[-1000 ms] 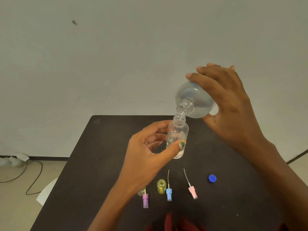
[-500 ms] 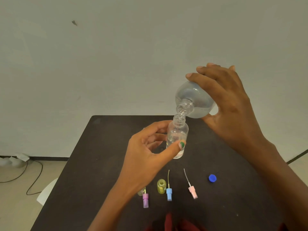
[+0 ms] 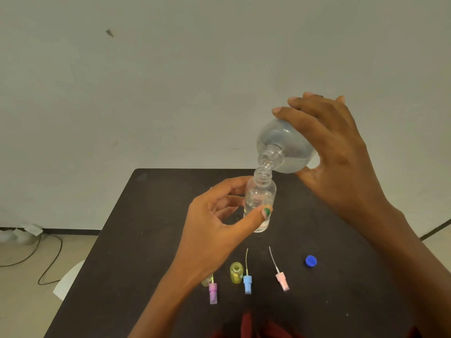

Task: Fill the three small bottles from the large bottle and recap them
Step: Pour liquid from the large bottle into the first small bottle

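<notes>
Fingers of the right hand wrap the large clear plastic bottle, tipped mouth-down onto the neck of a small clear glass bottle. The left hand pinches that small bottle above the dark rectangular table.

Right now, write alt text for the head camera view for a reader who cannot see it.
The right hand tips a large clear bottle mouth-down into a small clear bottle gripped by the left hand over a dark table. Nearer lie three spray caps, a small yellow bottle and a blue cap.
</notes>
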`<state>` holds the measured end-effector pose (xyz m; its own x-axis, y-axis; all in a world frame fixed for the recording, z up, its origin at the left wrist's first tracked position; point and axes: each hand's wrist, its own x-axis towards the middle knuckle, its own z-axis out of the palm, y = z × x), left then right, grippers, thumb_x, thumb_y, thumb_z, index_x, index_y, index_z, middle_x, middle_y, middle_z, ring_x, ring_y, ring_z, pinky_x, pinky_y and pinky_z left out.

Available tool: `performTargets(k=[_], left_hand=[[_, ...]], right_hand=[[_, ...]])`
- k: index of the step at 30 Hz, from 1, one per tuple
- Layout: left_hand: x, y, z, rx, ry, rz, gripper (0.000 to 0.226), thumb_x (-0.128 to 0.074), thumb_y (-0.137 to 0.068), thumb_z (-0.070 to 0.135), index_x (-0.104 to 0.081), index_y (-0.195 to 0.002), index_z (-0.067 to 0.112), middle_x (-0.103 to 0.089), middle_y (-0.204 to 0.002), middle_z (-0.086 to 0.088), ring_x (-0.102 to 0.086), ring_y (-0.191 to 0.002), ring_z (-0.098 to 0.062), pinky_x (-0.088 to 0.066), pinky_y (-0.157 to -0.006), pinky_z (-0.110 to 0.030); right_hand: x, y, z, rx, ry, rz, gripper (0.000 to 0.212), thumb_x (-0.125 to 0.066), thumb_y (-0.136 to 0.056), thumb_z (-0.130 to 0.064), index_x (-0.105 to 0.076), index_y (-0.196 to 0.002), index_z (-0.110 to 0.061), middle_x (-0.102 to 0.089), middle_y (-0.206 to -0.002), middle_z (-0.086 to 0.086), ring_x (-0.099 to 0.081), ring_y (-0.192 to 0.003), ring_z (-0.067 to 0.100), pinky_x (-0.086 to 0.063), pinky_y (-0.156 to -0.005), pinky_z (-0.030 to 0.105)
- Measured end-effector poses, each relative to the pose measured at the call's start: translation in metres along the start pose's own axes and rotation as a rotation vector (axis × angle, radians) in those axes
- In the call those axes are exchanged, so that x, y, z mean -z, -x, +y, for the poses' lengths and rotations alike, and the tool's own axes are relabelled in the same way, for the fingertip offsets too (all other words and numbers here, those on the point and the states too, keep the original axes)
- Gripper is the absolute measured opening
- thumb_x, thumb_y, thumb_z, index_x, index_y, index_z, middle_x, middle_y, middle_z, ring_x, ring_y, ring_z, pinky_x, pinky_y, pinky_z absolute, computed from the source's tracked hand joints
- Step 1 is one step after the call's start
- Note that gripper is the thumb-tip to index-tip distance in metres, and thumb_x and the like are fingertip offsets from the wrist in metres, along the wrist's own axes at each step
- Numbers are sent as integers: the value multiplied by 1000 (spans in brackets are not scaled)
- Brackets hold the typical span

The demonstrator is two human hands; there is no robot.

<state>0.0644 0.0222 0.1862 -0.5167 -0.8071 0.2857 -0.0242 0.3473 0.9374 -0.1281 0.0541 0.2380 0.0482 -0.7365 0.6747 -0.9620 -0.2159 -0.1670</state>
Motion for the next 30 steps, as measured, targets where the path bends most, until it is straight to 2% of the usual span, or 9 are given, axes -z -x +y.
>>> performTargets(k=[8, 30], left_hand=[[0, 0, 0, 2, 2, -2, 39, -73, -73, 37, -68, -112, 31, -73, -104, 11, -70, -96, -16, -55, -92, -44], [-1, -1, 1, 8, -8, 3, 40, -73, -73, 36, -68, -111, 30, -73, -104, 12, -70, -96, -15, -56, -91, -43]], right_hand=[[1, 0, -1, -1, -2, -1, 66, -77, -68, 10, -55, -128, -9, -51, -130, 17, -41, -128, 36, -19, -111, 58], [1, -1, 0, 1, -2, -9, 67, -76, -68, 12, -55, -128, -9, -52, -129, 18, -42, -127, 37, -19, -111, 58]])
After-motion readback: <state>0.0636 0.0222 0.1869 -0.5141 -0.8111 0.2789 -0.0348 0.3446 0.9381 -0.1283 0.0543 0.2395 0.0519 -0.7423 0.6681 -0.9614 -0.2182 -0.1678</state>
